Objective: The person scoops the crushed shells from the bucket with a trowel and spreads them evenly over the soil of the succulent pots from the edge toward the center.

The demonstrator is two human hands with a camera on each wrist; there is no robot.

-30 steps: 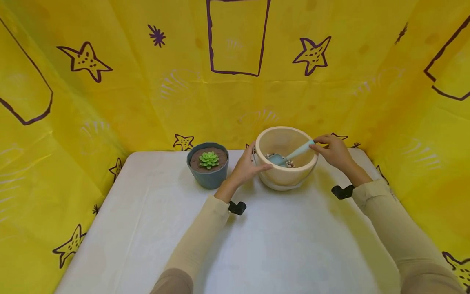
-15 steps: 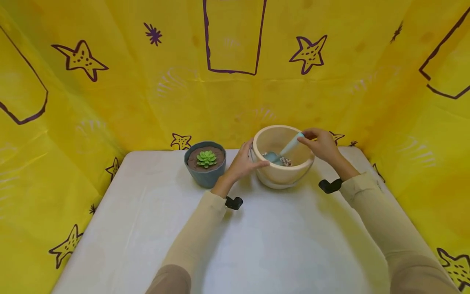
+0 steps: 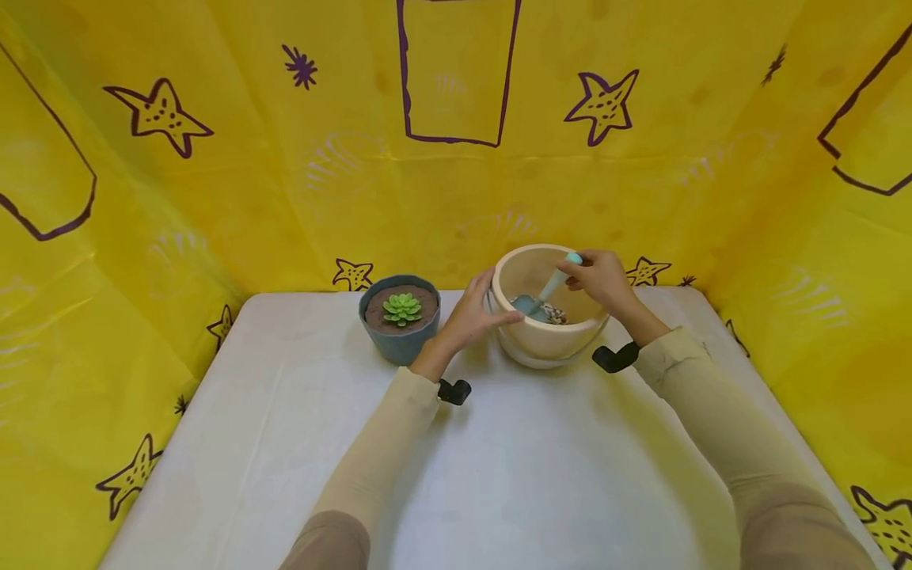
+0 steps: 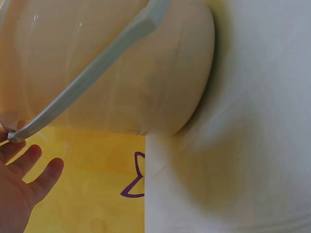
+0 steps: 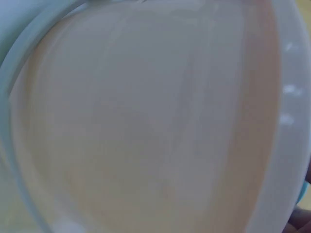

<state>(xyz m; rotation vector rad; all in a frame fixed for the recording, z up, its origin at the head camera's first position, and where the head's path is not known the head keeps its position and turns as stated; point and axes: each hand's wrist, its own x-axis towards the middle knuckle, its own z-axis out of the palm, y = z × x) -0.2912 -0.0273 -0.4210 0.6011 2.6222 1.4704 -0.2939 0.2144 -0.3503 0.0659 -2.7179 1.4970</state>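
A cream bucket (image 3: pixel 545 345) stands on the white table, with small pebbles (image 3: pixel 555 316) at its bottom. My left hand (image 3: pixel 472 313) holds its left side, thumb over the rim and fingers along the outer wall. In the left wrist view those fingers (image 4: pixel 47 178) spread beside the end of the bucket's pale carrying handle (image 4: pixel 87 80). The grip of a light blue toy shovel (image 3: pixel 552 286) is in my right hand (image 3: pixel 602 279), above the opening. Its blade points down among the pebbles. From the right wrist, the bucket wall (image 5: pixel 146 121) hides nearly all of the shovel.
Left of the bucket, a blue-grey pot (image 3: pixel 400 346) holds brown soil and a green succulent (image 3: pixel 402 309), close to my left wrist. Yellow patterned cloth (image 3: pixel 442 206) surrounds the white table (image 3: pixel 499 467) at the back and sides.
My right hand has moved left over the bucket, bringing the shovel's grip more upright. The blade stays low among the pebbles. My left hand keeps its place on the rim.
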